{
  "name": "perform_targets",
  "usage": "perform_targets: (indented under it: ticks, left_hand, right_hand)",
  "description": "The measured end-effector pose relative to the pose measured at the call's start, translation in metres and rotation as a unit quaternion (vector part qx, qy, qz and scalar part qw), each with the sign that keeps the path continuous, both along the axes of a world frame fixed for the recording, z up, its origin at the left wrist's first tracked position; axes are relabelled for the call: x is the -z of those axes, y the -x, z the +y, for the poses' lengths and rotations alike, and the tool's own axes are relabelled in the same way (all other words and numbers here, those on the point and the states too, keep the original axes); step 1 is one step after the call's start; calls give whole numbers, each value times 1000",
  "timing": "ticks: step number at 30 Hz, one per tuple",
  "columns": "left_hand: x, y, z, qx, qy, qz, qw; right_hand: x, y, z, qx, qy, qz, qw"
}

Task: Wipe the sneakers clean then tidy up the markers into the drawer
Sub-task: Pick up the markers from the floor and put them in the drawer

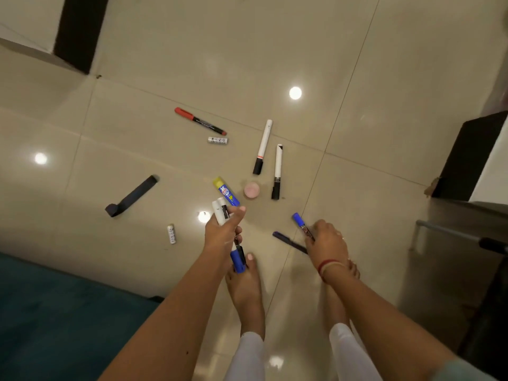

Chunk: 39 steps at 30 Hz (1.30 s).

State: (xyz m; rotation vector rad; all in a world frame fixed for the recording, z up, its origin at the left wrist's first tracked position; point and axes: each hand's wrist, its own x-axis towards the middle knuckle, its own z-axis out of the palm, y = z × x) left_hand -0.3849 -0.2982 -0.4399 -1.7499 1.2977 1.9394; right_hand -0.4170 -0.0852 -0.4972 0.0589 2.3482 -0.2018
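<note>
Left hand [224,235] curled round a bundle of markers [220,214], likely my store, leaving the right hand [327,243] free to pick. It pinches a blue-capped marker [301,222] just above a dark pen [288,243]. Farther out, a red marker [199,121] and a long white marker [262,147] lie loose on the floor tiles [371,105]; no drawer or sneakers in view.

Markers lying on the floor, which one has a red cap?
The black-barrelled marker with the red cap, farthest toward the top left; the two white-barrelled markers nearby have black caps.
</note>
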Motion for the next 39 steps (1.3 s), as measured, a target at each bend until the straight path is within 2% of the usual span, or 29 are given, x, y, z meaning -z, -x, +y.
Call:
perform_targets:
  ticks: [4, 6, 8, 10, 13, 17, 21, 24, 27, 29, 31, 34, 39]
  left_hand:
    - [7, -15, 3, -53, -63, 15, 996]
    - [5, -23, 2, -51, -81, 12, 995]
    - [-2, -28, 2, -45, -85, 6, 995]
    - [-12, -28, 4, -52, -92, 9, 994]
    - [-31, -19, 7, -69, -105, 24, 992]
    - [-50, -6, 5, -73, -154, 75, 982]
    - [-53, 5, -5, -48, -79, 25, 995]
    - [-39, 5, -16, -65, -39, 11, 997]
    - [-21, -1, -32, -59, -5, 0, 998]
    - [-10, -5, -41, -40, 14, 11, 999]
    - [0, -10, -48, -27, 11, 36, 999]
    - [14, -14, -53, -16, -5, 57, 998]
    - [17, -11, -51, -28, -26, 59, 998]
  right_hand:
    - [36, 3, 12, -63, -67, 1, 996]
    - [35, 5, 14, -59, -57, 22, 996]
    - [19, 4, 10, 35, 36, 36, 998]
    - [-10, -2, -8, 125, 161, 40, 978]
    - [-65, -22, -49, 168, 301, 69, 936]
    - [-123, -46, -103, 166, 382, 49, 908]
    - [-125, -60, -132, 113, 358, 37, 926]
    - [-114, -57, -134, 77, 338, 65, 936]
    - [-93, -36, -125, 175, 335, 109, 919]
    - [-64, -8, -116, 229, 284, 120, 923]
    - [-32, 21, -108, 245, 217, 104, 939]
    - [9, 54, -103, 212, 148, 54, 964]
    - [38, 75, -107, 154, 113, 49, 980]
